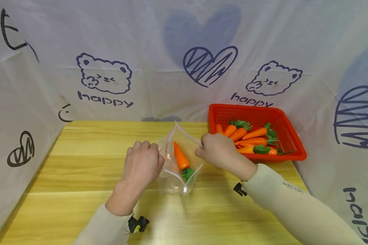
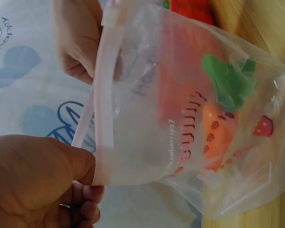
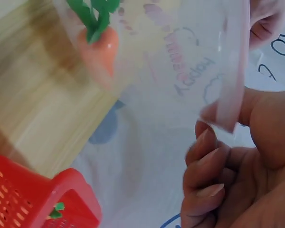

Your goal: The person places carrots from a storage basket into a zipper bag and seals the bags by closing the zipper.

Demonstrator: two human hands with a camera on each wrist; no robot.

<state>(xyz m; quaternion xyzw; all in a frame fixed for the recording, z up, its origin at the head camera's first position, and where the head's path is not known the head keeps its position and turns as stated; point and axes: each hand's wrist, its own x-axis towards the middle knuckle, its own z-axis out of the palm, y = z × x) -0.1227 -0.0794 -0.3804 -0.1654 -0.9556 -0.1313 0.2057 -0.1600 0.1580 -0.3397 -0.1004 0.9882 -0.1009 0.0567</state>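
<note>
Just 1 carrot (image 1: 181, 157) in 1 bag (image 1: 171, 182), 2 hands (image 1: 142, 162) on rim.

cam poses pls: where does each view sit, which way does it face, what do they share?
Head: above, facing forward-down at wooden table; left hand, right hand, both sleeves show.
Left wrist: beside left hand, facing the bag rim.
Right wrist: beside right hand, facing bag and red basket.
Shared: bag with carrot inside.

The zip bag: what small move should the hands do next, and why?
Probably the right hand lets go of the zip bag and reaches to the red basket for another carrot: the bag's mouth is held open by both hands, one carrot lies inside, more wait in the basket.
</note>
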